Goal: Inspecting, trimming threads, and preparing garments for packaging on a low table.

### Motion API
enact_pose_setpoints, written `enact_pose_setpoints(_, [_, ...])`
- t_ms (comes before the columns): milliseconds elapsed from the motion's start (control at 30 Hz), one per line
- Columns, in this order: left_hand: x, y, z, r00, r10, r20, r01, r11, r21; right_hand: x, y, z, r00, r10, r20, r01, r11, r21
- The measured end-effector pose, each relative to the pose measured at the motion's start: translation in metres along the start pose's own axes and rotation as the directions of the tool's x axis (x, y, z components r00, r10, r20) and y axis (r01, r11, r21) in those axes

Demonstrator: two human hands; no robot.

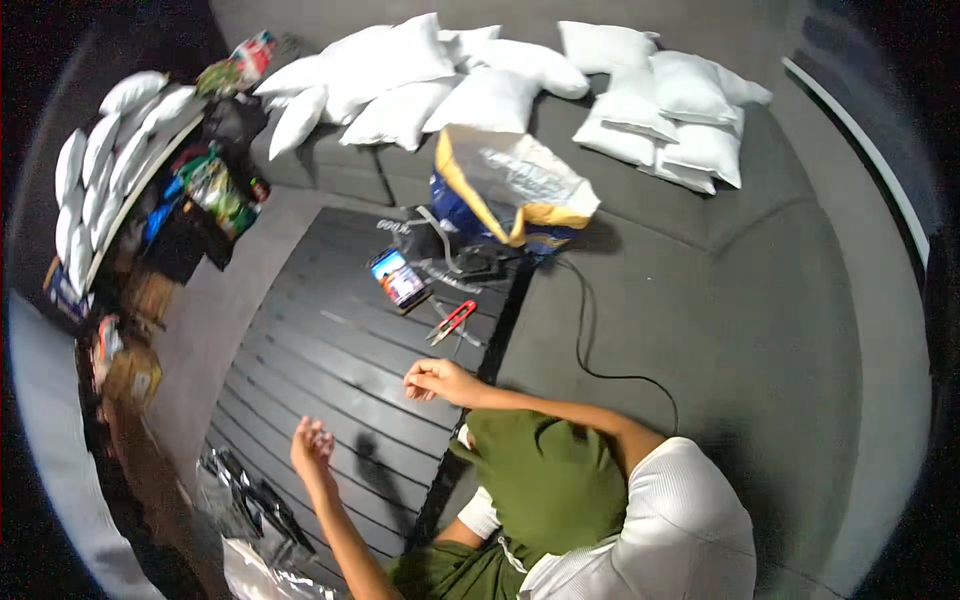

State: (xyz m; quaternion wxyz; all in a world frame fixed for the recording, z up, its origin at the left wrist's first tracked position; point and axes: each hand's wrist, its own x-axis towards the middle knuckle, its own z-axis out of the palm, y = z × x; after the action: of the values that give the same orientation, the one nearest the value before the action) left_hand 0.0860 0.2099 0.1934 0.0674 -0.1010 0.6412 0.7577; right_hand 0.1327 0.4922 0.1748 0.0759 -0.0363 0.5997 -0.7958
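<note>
My left hand (312,446) is raised over the slatted dark table (310,350), its fingers loosely bent and apart, with nothing visible in them. My right hand (440,382) hovers by the table's right edge, fingers curled together; whatever they may hold is too small to see. Bunched green cloth (545,480) lies against my right arm and over my lap. Red-handled thread snips (452,322) rest on the table just beyond my right hand. Further off, a phone (398,279) with a lit screen lies face up.
A blue, yellow and white bag (515,195) stands open at the table's far end. White pillows (390,85) line the grey sofa (690,320). A black cable (590,365) crosses the seat. More pillows fill a left shelf (150,200). Clear plastic packaging (255,510) lies near left.
</note>
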Motion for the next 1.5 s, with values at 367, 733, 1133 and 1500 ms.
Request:
enact_pose_setpoints(367, [-0.022,0.004,0.309,0.435,0.431,0.79,-0.858,0.464,0.219,-0.047,-0.108,-0.124,0.665,-0.631,-0.399,0.51,0.774,-0.376])
enact_pose_setpoints(733, [0.015,-0.055,0.403,0.432,0.146,0.89,-0.855,-0.247,0.456,0.103,-0.159,-0.287,0.896,-0.382,-0.225,-0.145,0.226,-0.963])
enact_pose_setpoints(1133, [0.022,-0.06,0.366,0.346,0.137,0.928,-0.878,-0.301,0.372,0.129,-0.037,-0.327,0.933,0.041,-0.358,-0.36,0.087,-0.929])
enact_pose_setpoints(1500, [0.015,-0.07,0.366,0.367,0.213,0.905,-0.872,-0.26,0.415,0.126,-0.051,-0.345,0.809,-0.454,-0.374,-0.338,0.161,-0.927])
